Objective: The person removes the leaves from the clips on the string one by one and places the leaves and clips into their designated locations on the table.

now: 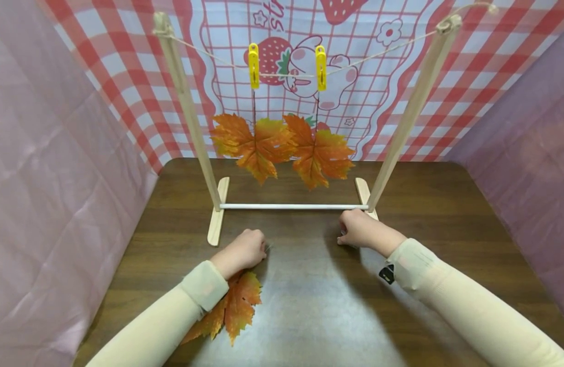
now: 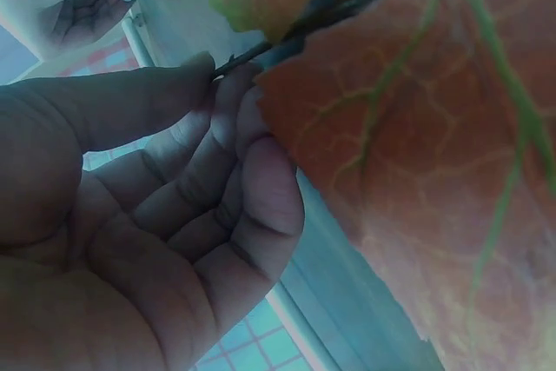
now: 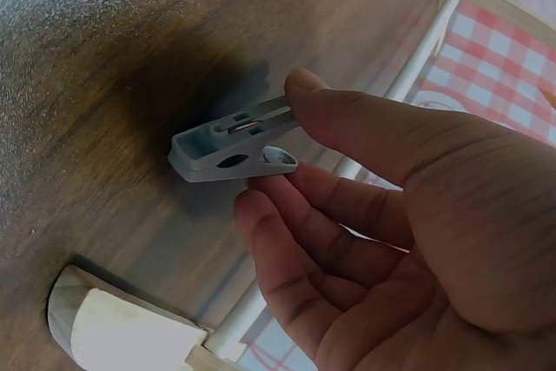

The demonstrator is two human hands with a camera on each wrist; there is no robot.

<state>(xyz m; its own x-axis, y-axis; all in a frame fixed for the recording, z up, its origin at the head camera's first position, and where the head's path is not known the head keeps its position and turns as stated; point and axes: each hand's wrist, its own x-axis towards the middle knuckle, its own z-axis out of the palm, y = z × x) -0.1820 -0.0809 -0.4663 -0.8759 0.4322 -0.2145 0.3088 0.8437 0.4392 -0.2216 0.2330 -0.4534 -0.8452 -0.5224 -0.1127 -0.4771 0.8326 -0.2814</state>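
Note:
My left hand [image 1: 245,250] pinches the thin dark stem [image 2: 239,60] of an orange artificial maple leaf [image 1: 242,303] between thumb and fingers. The leaf hangs back under the left cuff, partly hidden by it in the head view. Over by the right foot of the wooden stand, my right hand [image 1: 362,229] grips a pale clothespin [image 3: 195,161], thumb on one handle and fingers under the other. Two more maple leaves, a left one [image 1: 256,145] and a right one [image 1: 317,155], hang by their stems from yellow clothespins [image 1: 253,66] on the string [image 1: 288,76].
The wooden stand has a left post [image 1: 185,102], a right post [image 1: 415,104] and a white crossbar [image 1: 291,207] low between them. It stands on a brown wooden table [image 1: 300,316]. Checked cloth [image 1: 139,76] hangs behind, with pink cloth [image 1: 57,178] at the sides.

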